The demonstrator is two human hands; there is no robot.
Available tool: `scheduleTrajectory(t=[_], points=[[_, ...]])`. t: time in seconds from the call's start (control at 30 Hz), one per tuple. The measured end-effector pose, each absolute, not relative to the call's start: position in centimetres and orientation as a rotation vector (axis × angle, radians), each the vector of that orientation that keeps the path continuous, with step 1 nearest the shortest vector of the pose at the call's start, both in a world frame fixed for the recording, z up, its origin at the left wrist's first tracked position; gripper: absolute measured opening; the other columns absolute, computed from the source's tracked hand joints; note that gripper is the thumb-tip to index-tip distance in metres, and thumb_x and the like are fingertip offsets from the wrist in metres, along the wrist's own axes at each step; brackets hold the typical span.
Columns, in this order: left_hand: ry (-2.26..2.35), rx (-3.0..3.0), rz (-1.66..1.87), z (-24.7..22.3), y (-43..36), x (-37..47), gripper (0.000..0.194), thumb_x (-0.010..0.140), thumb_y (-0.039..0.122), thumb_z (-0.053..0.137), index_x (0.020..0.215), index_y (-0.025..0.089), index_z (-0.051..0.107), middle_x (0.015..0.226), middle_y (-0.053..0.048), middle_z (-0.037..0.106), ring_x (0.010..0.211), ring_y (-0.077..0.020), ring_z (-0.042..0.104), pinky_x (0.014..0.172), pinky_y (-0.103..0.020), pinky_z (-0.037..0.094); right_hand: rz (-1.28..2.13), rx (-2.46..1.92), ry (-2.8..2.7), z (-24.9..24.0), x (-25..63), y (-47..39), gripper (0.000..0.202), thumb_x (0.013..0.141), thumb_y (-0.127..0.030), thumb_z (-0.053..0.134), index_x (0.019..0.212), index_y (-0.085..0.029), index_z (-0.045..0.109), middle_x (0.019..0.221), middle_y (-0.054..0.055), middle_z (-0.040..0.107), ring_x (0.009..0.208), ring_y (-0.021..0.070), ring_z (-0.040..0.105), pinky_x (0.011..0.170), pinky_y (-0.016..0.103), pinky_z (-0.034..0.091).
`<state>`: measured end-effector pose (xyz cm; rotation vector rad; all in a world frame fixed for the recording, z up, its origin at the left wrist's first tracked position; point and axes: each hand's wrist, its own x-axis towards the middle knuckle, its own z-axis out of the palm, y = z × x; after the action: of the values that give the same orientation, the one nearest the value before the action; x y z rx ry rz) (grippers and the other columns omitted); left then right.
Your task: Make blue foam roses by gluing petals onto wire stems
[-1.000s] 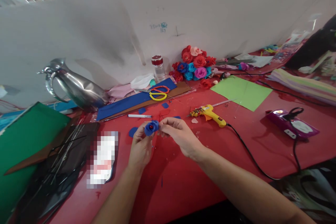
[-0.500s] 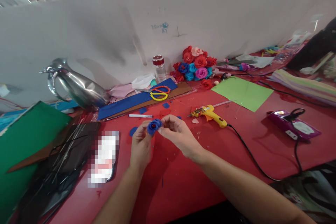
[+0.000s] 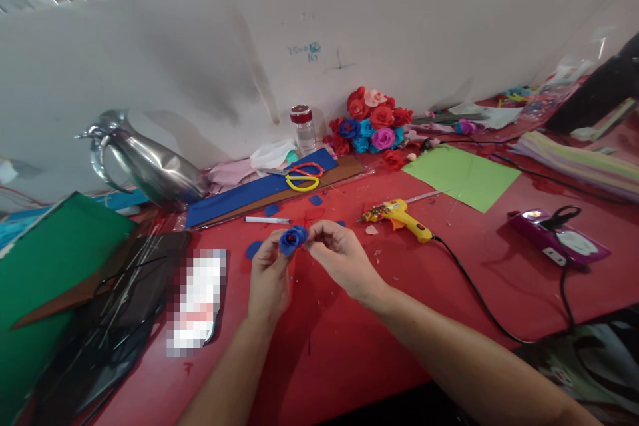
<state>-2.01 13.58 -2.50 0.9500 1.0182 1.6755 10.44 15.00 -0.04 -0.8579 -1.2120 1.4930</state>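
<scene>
A blue paper flower [image 3: 292,240] with a small red centre is held up over the red table. My left hand [image 3: 268,276] grips it from below, fingers closed around its base. At the flower's right edge, my right hand [image 3: 344,259] has thumb and fingertips pinched together on a petal. Blue paper pieces lie just behind and beside the hands, among them a rounded blue piece [image 3: 254,249] left of my left hand. Close behind is a white marker [image 3: 267,220]. A yellow glue gun [image 3: 399,215] rests to the right of my right hand.
Scissors [image 3: 302,177] lie on blue and brown sheets. Behind stand a glass jar [image 3: 303,130], a bunch of paper flowers [image 3: 372,123] and a steel jug [image 3: 144,160]. A phone [image 3: 200,299] is at left. Cords run from a purple power strip [image 3: 559,239] near green paper [image 3: 462,176].
The blue flower has turned slightly in my fingers, its petals looking more spread. My right fingertips have shifted a little along its right edge.
</scene>
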Motion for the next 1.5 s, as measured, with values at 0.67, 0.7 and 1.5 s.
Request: scheduleTrajectory(t=[0.67,0.7,1.5], points=[[0.956,0.814,1.604,-3.05,13.72,-2.13,0.022,0.057,0.029,0.085,0.074,0.023,0.073,0.076,0.0,0.07,0.08,-0.0165,0.062,0.083,-0.03,0.046,1.558,-0.843,-1.2,-0.31,10.06,15.02,0.009,0.067,-0.027,0.061,0.068,-0.02,0.056,0.064,-0.003,0.054,0.06,0.0109,0.046,0.06,0.026,0.037],[0.944,0.78,1.581,-3.14,13.76,-2.16,0.023,0.056,0.029,0.086,0.074,0.022,0.073,0.076,0.0,0.07,0.079,-0.0161,0.062,0.083,-0.03,0.046,1.571,-0.835,-1.201,-0.27,10.05,15.03,0.009,0.067,-0.027,0.061,0.068,-0.019,0.057,0.065,-0.003,0.054,0.061,0.0111,0.047,0.061,0.026,0.038],[0.883,0.806,1.418,-3.1,13.46,-2.13,0.022,0.056,0.031,0.086,0.074,0.023,0.075,0.078,-0.001,0.071,0.093,-0.0215,0.061,0.089,-0.035,0.043,1.494,-0.765,-1.112,0.12,10.9,15.63,0.012,0.07,-0.028,0.06,0.062,-0.02,0.057,0.06,-0.003,0.053,0.059,0.0109,0.048,0.059,0.024,0.039]])
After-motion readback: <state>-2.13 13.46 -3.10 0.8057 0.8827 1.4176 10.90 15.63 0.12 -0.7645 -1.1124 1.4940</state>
